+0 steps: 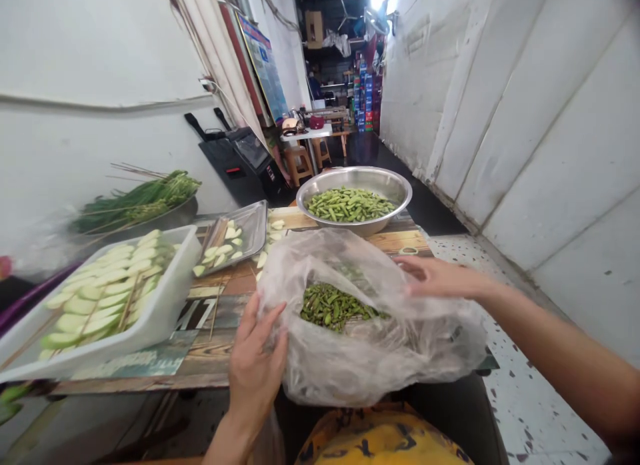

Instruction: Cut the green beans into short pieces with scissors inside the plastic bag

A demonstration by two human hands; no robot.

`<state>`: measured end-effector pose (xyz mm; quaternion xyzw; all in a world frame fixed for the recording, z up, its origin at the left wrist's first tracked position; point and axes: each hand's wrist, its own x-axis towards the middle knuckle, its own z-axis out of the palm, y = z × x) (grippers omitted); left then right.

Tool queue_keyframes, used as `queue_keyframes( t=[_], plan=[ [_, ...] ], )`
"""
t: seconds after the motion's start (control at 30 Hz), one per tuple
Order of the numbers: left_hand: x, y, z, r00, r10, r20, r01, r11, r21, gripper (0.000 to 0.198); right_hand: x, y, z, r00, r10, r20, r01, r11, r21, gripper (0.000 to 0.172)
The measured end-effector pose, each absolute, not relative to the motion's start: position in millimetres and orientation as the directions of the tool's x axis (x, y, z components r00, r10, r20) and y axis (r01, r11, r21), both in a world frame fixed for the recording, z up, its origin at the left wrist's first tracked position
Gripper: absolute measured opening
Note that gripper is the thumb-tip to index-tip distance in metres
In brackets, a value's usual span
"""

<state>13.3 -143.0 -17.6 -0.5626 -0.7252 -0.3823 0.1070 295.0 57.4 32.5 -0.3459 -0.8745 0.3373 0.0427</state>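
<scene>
A crumpled clear plastic bag [340, 378] lies at the table's near edge, its mouth spread wide. Inside it are many small dark green pieces [335, 306] that look like bits of bean pods. My left hand [257, 358] rests against the bag's left side with its fingers apart. On the far right side, my right hand [440, 278] has its fingers curled at the bag's rim, pinching the plastic. Just behind the bag stands a steel basin [355, 226] holding green soybean pods [347, 204].
Left of the bag, a white plastic tub [175, 285] holds skewered pale green slices. A metal tray [257, 235] carries more cut pieces and sticks. Farther left, leafy greens [145, 202] sit in a bowl. A black machine [243, 158] stands behind; a wall rises right.
</scene>
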Motion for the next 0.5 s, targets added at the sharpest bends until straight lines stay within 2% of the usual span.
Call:
queue_keyframes(
  t=[0.03,0.07,0.13,0.17,0.2,0.3,0.4,0.47,0.5],
  plan=[
    [14,-143,-14,-0.341,0.727,0.596,0.897,0.063,0.437,0.03,294,48,28,-0.746,0.645,-0.166,0.61,0.561,-0.56,0.075],
    [15,-144,-10,-0.341,0.726,0.597,0.896,0.059,0.44,0.029,292,40,23,-0.717,0.679,-0.157,0.658,0.585,-0.474,0.076],
    [15,-147,-1,-0.354,0.73,0.584,0.89,0.073,0.449,0.03,289,33,20,-0.638,0.764,-0.099,0.747,0.583,-0.319,0.062],
    [14,-149,3,-0.365,0.73,0.578,0.887,0.084,0.453,0.031,288,34,22,-0.606,0.794,-0.04,0.766,0.57,-0.297,0.054],
    [12,-150,9,-0.376,0.725,0.577,0.885,0.096,0.455,0.032,288,37,29,-0.582,0.812,0.036,0.763,0.561,-0.322,0.047],
    [8,-148,28,-0.401,0.682,0.612,0.886,0.12,0.447,0.034,283,50,62,-0.498,0.809,0.313,0.612,0.584,-0.534,0.035],
    [14,-135,48,-0.397,0.613,0.683,0.898,0.104,0.428,0.034,265,43,92,-0.424,0.793,0.439,0.467,0.606,-0.644,0.032],
    [25,-124,57,-0.34,0.615,0.712,0.917,0.048,0.396,0.036,245,20,95,-0.565,0.693,0.447,0.346,0.691,-0.634,0.036],
    [31,-121,60,-0.297,0.644,0.705,0.926,0.013,0.377,0.039,234,6,91,-0.683,0.587,0.435,0.253,0.749,-0.613,0.049]
  ],
)
